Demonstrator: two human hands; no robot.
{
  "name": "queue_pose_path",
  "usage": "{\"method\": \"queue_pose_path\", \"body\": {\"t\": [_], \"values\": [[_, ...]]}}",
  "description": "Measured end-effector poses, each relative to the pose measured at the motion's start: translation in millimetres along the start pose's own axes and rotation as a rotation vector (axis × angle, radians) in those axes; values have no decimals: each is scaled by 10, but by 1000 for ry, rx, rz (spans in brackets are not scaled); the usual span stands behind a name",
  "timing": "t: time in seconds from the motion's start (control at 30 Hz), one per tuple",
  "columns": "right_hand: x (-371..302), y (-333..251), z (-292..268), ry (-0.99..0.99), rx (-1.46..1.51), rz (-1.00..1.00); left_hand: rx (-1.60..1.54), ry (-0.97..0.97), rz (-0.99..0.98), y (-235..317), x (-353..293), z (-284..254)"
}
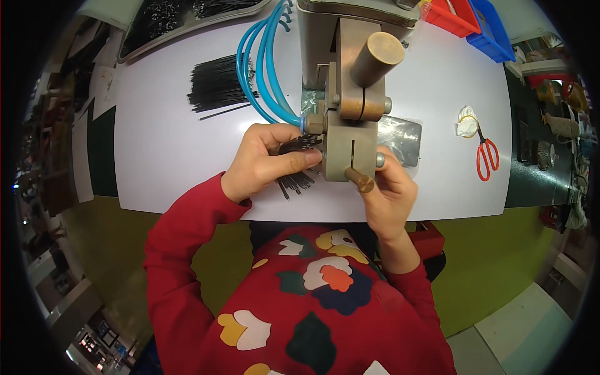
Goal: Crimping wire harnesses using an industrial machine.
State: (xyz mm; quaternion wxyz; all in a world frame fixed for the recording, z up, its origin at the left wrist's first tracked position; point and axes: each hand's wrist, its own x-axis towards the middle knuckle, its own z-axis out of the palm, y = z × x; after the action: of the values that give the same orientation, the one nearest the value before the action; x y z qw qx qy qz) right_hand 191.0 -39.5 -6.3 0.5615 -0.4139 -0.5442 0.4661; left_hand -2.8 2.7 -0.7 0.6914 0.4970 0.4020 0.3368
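Wires (296,181) pinched by left hand (264,161), angled inward; right hand (392,199) curled beside metal machine (340,147), grip hidden, cannot tell.

black wires (297,182), blue tubes (292,117), red floral top (300,297)

Bright, even light fills the middle, whitening the table (459,178); the plastic (390,130) right of centre glares. Fisheye distortion bends the table's front edge; dim, soft sides fade into black corners.

Right hand (392,199) partly behind machine (339,142); tray (187,34) cropped.
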Motion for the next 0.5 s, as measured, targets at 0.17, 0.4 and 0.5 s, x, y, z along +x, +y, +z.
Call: {"method": "queue_pose_path", "body": {"t": [0.17,0.4,0.5], "values": [[53,3,99,6,-63,-31,-43,20,-2,43,-7,38],[58,-2,113,22,-132,-43,-68,46,23,48,1,81],[61,53,100,5,-113,-108,-2,48,40,41,-21,77]]}}
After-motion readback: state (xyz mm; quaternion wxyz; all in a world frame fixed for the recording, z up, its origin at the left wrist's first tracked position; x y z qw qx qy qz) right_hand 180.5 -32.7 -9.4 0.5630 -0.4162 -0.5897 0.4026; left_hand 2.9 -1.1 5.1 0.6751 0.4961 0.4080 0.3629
